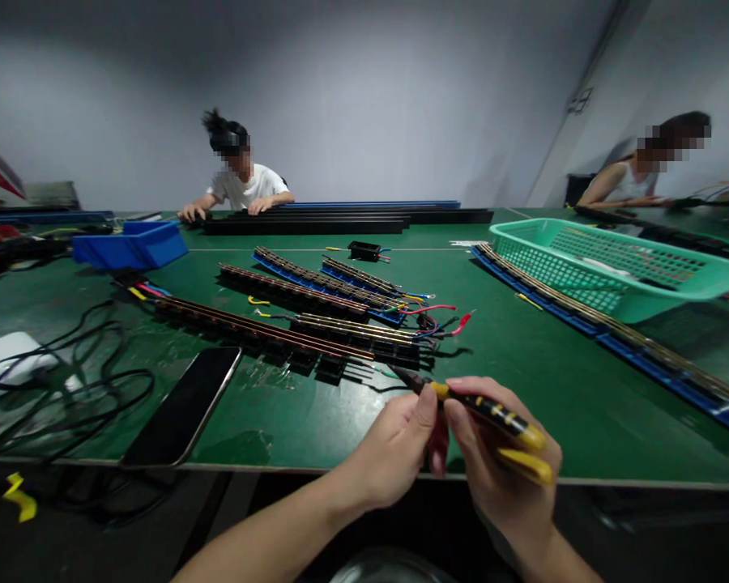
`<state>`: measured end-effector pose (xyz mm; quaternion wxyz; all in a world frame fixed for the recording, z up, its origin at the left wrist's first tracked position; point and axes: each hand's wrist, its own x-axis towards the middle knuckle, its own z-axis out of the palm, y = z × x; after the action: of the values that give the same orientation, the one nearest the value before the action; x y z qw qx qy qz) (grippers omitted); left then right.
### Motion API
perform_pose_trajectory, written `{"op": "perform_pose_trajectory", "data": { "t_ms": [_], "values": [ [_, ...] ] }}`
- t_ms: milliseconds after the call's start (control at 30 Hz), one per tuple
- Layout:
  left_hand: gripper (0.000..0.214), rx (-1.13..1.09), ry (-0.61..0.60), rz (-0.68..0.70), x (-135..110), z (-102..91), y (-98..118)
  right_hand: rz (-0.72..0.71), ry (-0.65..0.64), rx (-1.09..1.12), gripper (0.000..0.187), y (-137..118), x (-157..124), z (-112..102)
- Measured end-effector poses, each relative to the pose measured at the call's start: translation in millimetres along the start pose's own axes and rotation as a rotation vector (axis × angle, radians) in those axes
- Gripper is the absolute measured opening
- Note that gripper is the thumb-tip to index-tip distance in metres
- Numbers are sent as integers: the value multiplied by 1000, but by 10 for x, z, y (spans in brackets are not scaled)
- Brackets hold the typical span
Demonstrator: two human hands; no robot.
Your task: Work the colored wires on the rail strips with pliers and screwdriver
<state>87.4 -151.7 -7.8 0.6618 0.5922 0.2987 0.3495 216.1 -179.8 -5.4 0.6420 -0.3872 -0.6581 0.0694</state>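
My right hand (510, 453) is wrapped round the black-and-yellow handles of a pair of pliers (492, 411), whose dark jaws point up and to the left. My left hand (398, 445) is closed, with thumb and fingers pinched together beside the pliers' head; what they hold, if anything, is hidden. Just beyond the jaws, thin wires trail from a long copper-railed strip (261, 328) with black segments. Behind it lie a shorter brass-railed strip (355, 326) and several blue-backed strips (316, 274), some with coloured wire ends.
A phone (185, 405) and tangled black cables (97, 356) lie to the left. A blue bin (130, 243) stands behind them. At right are a green basket (607, 304) and a long blue-backed strip (589, 320). Two people sit across the table, near black bars (340, 220).
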Motion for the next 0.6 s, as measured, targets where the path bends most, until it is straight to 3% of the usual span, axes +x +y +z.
{"op": "perform_pose_trajectory", "data": {
  "t_ms": [133, 200, 267, 367, 467, 533, 600],
  "values": [
    [67, 23, -37, -34, 82, -21, -6, 292, 90, 99, 14, 50, 38, 74],
    [59, 163, -49, 39, 38, -72, 70, 352, 192, 143, 17, 92, 66, 108],
    [46, 457, 57, 156, -44, -180, 175, 353, 290, 151, 22, 140, 89, 124],
    [29, 757, 391, 333, -144, -444, 290, 337, 364, 157, 29, 204, 99, 114],
    [28, 987, 660, 386, -165, -723, 273, 342, 374, 173, 33, 239, 68, 89],
    [37, 1141, 702, 348, -152, -841, 207, 327, 342, 178, 35, 253, 36, 79],
    [49, 1283, 627, 233, -128, -881, 140, 300, 310, 175, 37, 261, 4, 78]
  ]
}}
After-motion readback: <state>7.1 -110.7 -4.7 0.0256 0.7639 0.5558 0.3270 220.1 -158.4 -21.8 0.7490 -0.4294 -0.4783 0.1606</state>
